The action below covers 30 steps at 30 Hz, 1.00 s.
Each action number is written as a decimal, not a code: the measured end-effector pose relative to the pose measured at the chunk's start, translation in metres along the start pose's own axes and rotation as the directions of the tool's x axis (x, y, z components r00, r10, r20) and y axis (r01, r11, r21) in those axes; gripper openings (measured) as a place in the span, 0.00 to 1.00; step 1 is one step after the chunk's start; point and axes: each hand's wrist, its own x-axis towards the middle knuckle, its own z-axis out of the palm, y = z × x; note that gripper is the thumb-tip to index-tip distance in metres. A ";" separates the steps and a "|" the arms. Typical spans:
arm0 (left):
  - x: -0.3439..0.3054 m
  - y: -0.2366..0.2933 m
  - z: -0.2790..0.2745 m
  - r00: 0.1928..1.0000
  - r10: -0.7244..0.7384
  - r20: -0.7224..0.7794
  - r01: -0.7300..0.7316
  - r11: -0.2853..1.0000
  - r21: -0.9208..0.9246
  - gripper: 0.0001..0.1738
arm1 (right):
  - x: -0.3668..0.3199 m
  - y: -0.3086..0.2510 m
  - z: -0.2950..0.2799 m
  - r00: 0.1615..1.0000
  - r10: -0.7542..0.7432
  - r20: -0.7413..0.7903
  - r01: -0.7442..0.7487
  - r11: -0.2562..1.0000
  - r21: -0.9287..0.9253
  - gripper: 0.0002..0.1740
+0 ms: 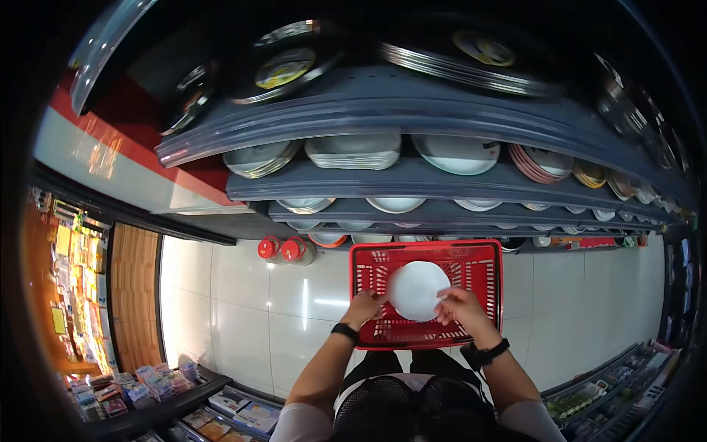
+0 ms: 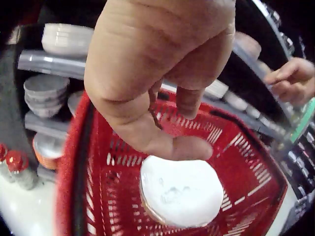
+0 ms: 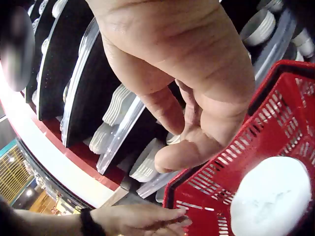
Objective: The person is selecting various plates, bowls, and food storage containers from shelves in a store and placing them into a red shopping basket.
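Note:
A white scalloped plate (image 1: 421,289) lies inside a red plastic shopping basket (image 1: 368,253); a second rim shows under its edge in the left wrist view. My left hand (image 1: 365,308) hovers over the basket's left side, fingers loosely bent and holding nothing. Over the right part of the basket is my right hand (image 1: 462,309), overlapping the plate's right edge in the head view. In the right wrist view that hand's fingers (image 3: 182,156) hang relaxed, apart from the plate (image 3: 270,199). Faint grey marks show on the plate's surface (image 2: 179,194).
Beyond the basket rise grey shelves (image 1: 331,118) with stacked plates (image 1: 353,151) and bowls. Two red-lidded jars (image 1: 297,250) stand on the tiled floor (image 1: 243,309) at left. Low racks with packaged goods (image 1: 155,383) are behind on both sides.

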 end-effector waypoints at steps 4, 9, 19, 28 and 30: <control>0.112 -0.102 0.069 0.992 -0.053 -0.110 0.098 0.882 0.461 0.24 | -0.052 0.038 -0.049 0.998 0.066 -0.007 -0.065 0.998 0.012 0.10; 0.148 -0.158 0.112 0.995 -0.014 0.098 -0.034 0.885 0.465 0.18 | -0.091 0.066 -0.101 0.993 0.039 -0.108 -0.042 0.999 -0.018 0.10; 0.151 -0.130 0.120 0.887 -0.228 -0.402 0.421 0.756 0.500 0.24 | -0.126 0.091 -0.155 0.964 0.030 -0.263 -0.041 0.999 -0.036 0.11; 0.105 -0.076 0.116 0.823 -0.288 -0.490 0.498 0.780 0.378 0.17 | -0.123 0.093 -0.158 0.985 -0.007 -0.171 -0.024 0.984 -0.178 0.11; 0.091 -0.068 0.108 0.831 -0.243 -0.500 0.454 0.816 0.358 0.17 | -0.118 0.092 -0.157 0.986 -0.086 -0.142 0.053 0.974 -0.221 0.10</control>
